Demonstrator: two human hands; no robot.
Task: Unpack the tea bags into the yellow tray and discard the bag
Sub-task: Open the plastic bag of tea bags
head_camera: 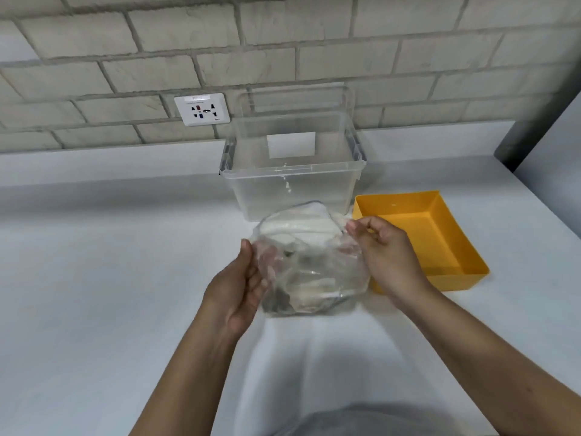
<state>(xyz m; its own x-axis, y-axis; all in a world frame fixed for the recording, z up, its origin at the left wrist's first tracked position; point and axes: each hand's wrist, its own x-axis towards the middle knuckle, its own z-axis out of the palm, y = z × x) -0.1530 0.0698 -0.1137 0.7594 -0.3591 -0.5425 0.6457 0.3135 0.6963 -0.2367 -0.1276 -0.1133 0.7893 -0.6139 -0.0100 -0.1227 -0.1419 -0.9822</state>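
Note:
A clear plastic bag (314,265) sits on the white counter in the middle of the view, its mouth pulled open toward the back. Several tea bags (301,298), pale and dark, show blurred through the plastic at its bottom. My left hand (240,284) grips the bag's left edge, thumb on top. At the upper right edge of the mouth, my right hand (382,247) pinches the plastic. The yellow tray (452,272) stands just right of the bag with nothing visible inside it.
A clear plastic storage bin (292,190) stands right behind the bag, against the brick wall. A wall socket (202,109) is left of it. The white counter (110,278) stretches to the left and front. A dark edge rises at far right.

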